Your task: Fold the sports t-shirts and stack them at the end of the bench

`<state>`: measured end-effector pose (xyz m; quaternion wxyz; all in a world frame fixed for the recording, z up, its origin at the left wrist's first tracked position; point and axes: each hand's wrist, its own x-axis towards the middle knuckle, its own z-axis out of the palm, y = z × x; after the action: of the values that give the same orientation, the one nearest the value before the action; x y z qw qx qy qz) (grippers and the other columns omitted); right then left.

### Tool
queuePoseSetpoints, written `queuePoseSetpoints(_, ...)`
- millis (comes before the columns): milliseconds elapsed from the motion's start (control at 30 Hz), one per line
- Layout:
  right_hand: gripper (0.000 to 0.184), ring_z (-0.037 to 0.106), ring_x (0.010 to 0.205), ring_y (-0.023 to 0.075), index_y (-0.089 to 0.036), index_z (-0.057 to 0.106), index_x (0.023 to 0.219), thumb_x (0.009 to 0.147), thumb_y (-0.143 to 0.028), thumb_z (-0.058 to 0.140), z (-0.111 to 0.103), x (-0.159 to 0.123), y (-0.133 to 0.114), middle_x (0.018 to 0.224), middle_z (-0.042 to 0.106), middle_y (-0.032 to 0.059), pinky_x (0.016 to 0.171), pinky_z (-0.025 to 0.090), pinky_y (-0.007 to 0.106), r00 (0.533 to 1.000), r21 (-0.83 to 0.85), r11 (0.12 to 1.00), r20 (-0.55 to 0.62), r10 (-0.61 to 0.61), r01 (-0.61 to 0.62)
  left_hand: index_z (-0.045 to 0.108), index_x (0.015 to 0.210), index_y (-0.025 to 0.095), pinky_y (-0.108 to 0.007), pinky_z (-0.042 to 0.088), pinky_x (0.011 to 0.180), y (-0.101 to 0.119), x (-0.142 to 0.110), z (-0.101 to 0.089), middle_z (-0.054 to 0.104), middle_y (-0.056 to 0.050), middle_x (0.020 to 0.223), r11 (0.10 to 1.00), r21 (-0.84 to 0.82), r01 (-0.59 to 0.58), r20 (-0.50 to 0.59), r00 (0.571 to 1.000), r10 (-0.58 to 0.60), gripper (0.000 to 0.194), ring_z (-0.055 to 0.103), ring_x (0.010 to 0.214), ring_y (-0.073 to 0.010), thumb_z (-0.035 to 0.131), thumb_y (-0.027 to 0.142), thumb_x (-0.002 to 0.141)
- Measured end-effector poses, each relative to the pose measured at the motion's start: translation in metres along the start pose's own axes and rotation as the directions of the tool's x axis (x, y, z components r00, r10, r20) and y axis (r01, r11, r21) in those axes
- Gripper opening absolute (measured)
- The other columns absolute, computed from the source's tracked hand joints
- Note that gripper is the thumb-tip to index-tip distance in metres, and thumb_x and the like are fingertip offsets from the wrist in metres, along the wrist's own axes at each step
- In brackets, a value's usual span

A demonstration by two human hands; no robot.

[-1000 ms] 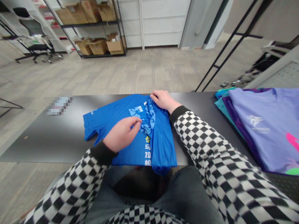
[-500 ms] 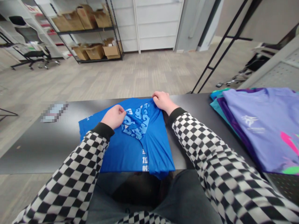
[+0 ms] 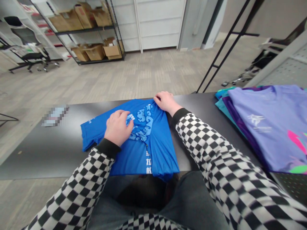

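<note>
table: long black tabletop [image 3: 55, 143] bearing everything
shirt: bright blue cotton T-shirt [image 3: 158, 150], light-blue cloud print, white lettering, right side folded over, lying at near table edge
left hand [image 3: 117, 127]: fingers flat, pressing print
right hand [image 3: 165, 101]: fingers curling, pinching far fold

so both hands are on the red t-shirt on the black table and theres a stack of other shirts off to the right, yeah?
Not quite: the t-shirt under the left hand and right hand is blue, not red, as the head view shows. The rest holds: it lies on the black table, and a stack of other shirts sits to the right.
</note>
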<state>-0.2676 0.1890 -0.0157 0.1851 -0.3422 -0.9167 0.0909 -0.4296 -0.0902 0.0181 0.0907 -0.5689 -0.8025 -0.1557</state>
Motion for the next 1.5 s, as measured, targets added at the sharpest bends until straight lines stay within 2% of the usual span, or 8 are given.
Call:
queuePoseSetpoints(133, 0.043, 0.063, 0.131, 0.0399, -0.020, 0.080, 0.129, 0.107, -0.050, 0.059, -0.005, -0.009, -0.004, 0.136, 0.075, 0.0176, 0.118, 0.042, 0.060, 0.998, 0.009, 0.998, 0.013, -0.065, 0.065, 0.056, 0.168, 0.023, -0.053, 0.035, 0.138, 0.022, -0.009, 0.013, 0.049, -0.013, 0.178, 0.957, -0.127, -0.261, 0.199, 0.938, 0.283, 0.066, 0.044, 0.166, -0.0353, 0.049, 0.056, 0.112)
queuePoseSetpoints(400, 0.064, 0.037, 0.168, 0.0360, -0.016, 0.054, 0.168, 0.113, -0.048, 0.047, -0.033, -0.082, -0.056, 0.178, 0.048, 0.0164, 0.139, 0.020, 0.062, 0.995, 0.048, 0.994, -0.040, -0.092, 0.094, 0.040, 0.179, 0.023, -0.061, 0.023, 0.141, 0.026, -0.020, 0.034, 0.031, -0.013, 0.187, 0.976, -0.001, -0.219, 0.302, 0.930, 0.209, 0.080, 0.026, 0.174, -0.0414, 0.041, 0.067, 0.112)
queuePoseSetpoints(600, 0.083, 0.030, 0.172, 0.0385, -0.013, 0.041, 0.177, 0.114, -0.065, 0.038, -0.017, -0.143, -0.078, 0.184, 0.035, 0.0184, 0.139, 0.023, 0.063, 0.988, 0.023, 0.999, 0.149, 0.028, -0.032, 0.040, 0.180, 0.024, -0.060, 0.022, 0.141, 0.021, -0.008, 0.036, 0.029, -0.013, 0.188, 0.976, -0.023, -0.218, 0.349, 0.913, 0.212, 0.079, 0.026, 0.174, -0.0401, 0.039, 0.067, 0.113)
queuePoseSetpoints(833, 0.102, 0.024, 0.175, 0.0366, -0.010, 0.027, 0.182, 0.107, -0.077, 0.042, -0.013, -0.141, -0.080, 0.188, 0.021, 0.0195, 0.141, 0.019, 0.059, 0.987, -0.007, 0.995, 0.133, 0.096, -0.096, 0.032, 0.182, 0.027, -0.070, 0.023, 0.138, -0.031, 0.022, 0.022, 0.021, -0.010, 0.190, 0.996, 0.046, -0.071, 0.490, 0.871, 0.040, 0.073, 0.021, 0.176, -0.0376, 0.031, 0.053, 0.114)
queuePoseSetpoints(1033, 0.101, 0.029, 0.173, 0.0374, -0.004, 0.024, 0.181, 0.108, -0.073, 0.040, -0.014, -0.143, -0.083, 0.186, 0.027, 0.0233, 0.141, 0.021, 0.056, 0.987, 0.059, 0.989, 0.088, 0.132, -0.137, 0.055, 0.167, 0.014, -0.077, 0.029, 0.132, -0.075, 0.022, 0.008, 0.041, -0.021, 0.181, 0.998, 0.051, 0.022, 0.382, 0.923, -0.040, 0.064, 0.038, 0.167, -0.0452, 0.038, 0.043, 0.112)
queuePoseSetpoints(1267, 0.085, 0.030, 0.172, 0.0380, -0.009, 0.045, 0.173, 0.108, -0.064, 0.046, -0.013, -0.142, -0.084, 0.184, 0.036, 0.0201, 0.140, 0.020, 0.057, 0.989, 0.016, 0.992, 0.076, 0.125, -0.127, 0.041, 0.177, 0.016, -0.055, 0.029, 0.139, -0.007, 0.036, 0.022, 0.033, -0.015, 0.187, 0.983, -0.069, -0.169, 0.331, 0.926, 0.182, 0.069, 0.030, 0.173, -0.0327, 0.033, 0.043, 0.114)
queuePoseSetpoints(1367, 0.086, 0.029, 0.172, 0.0405, -0.011, 0.046, 0.173, 0.106, -0.065, 0.048, -0.013, -0.142, -0.085, 0.185, 0.035, 0.0186, 0.140, 0.017, 0.062, 0.987, 0.007, 0.990, 0.080, 0.138, -0.139, 0.037, 0.180, 0.026, -0.064, 0.026, 0.138, 0.013, 0.038, 0.030, 0.026, -0.013, 0.189, 0.974, -0.070, -0.216, 0.445, 0.867, 0.225, 0.072, 0.025, 0.175, -0.0372, 0.033, 0.055, 0.114)
queuePoseSetpoints(1500, 0.093, 0.028, 0.172, 0.0423, -0.008, 0.042, 0.175, 0.106, -0.070, 0.046, -0.011, -0.141, -0.085, 0.185, 0.035, 0.0198, 0.140, 0.017, 0.064, 0.985, 0.015, 0.987, 0.074, 0.159, -0.160, 0.026, 0.184, 0.023, -0.070, 0.025, 0.136, 0.004, 0.043, 0.031, 0.017, -0.014, 0.191, 0.988, 0.044, -0.148, 0.506, 0.856, 0.106, 0.080, 0.020, 0.176, -0.0401, 0.026, 0.062, 0.113)
